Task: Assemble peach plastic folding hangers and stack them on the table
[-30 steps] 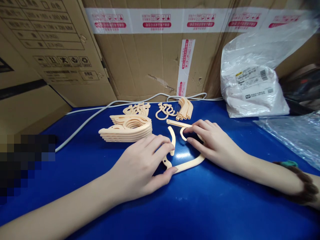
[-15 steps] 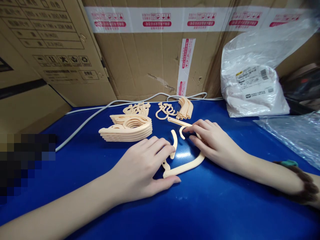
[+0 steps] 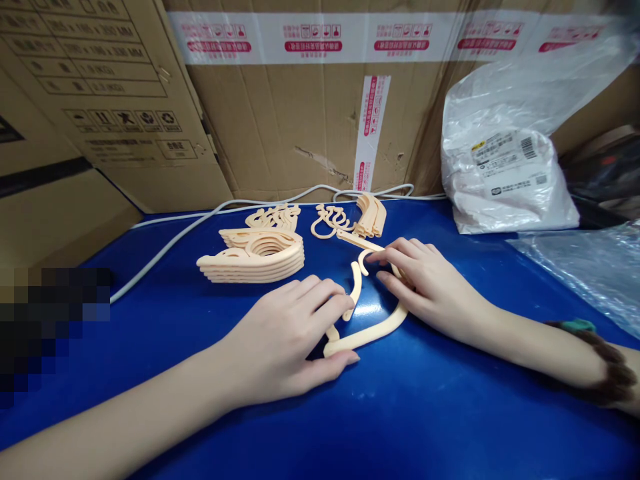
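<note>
Beige plastic pieces of folding clothes hangers lie on the blue table. A bent, long hanger arm [image 3: 373, 335] curves between my hands. My left hand [image 3: 295, 333] is over its near end, thumb stretched along the table, index fingertip on a small curved strip [image 3: 357, 283]. My right hand [image 3: 425, 280] rests over the bend, with its index fingertip at the small hook [image 3: 363, 262] and its thumb side on the arm. The fingers of my right hand hide part of the hanger, including where another straight arm [image 3: 357, 240] meets it.
A stack of folded hangers [image 3: 255, 260] stands left of centre. Behind it lie loose hanger pieces [image 3: 275, 217], several hooks [image 3: 333, 219] and a bundle of curved arms [image 3: 371, 215]. A white cable [image 3: 185, 237] runs along cardboard boxes [image 3: 300, 120]. A plastic-wrapped parcel [image 3: 505, 167] sits right.
My left index finger has slid the small curved strip slightly right, closer to the hook. My right hand has hardly moved.
</note>
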`<state>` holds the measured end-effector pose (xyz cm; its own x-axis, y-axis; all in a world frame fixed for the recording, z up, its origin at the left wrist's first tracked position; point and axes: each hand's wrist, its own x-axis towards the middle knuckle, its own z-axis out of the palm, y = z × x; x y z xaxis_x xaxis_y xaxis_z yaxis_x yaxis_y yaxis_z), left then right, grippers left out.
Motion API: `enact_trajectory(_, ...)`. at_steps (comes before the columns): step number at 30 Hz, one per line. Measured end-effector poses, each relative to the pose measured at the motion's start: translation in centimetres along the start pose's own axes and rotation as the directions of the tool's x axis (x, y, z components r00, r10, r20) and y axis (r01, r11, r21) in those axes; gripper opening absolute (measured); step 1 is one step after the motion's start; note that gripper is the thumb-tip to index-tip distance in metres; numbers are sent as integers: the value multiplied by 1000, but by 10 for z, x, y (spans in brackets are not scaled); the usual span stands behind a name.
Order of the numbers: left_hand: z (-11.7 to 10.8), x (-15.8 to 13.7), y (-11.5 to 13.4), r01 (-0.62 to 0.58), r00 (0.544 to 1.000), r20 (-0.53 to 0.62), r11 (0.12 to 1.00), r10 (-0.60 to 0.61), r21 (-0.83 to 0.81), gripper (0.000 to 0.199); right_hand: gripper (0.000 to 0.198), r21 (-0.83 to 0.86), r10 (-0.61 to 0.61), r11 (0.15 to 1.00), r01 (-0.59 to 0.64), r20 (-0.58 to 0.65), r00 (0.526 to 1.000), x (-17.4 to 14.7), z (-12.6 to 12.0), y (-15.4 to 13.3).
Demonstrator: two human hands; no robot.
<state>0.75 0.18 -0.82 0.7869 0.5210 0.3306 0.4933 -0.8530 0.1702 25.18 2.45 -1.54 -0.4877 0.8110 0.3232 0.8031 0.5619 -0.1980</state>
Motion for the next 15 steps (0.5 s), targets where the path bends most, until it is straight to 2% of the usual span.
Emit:
enact_trajectory(9,1,0,1,-34,999,-21,999,34,17,24,27,7,39,999,-38,-14,999,0,1,1)
enact_trajectory(15,-1,2,2,-50,998,29,999,50,6,21,28,1,31,1000,-31,-12,999,1,2,1)
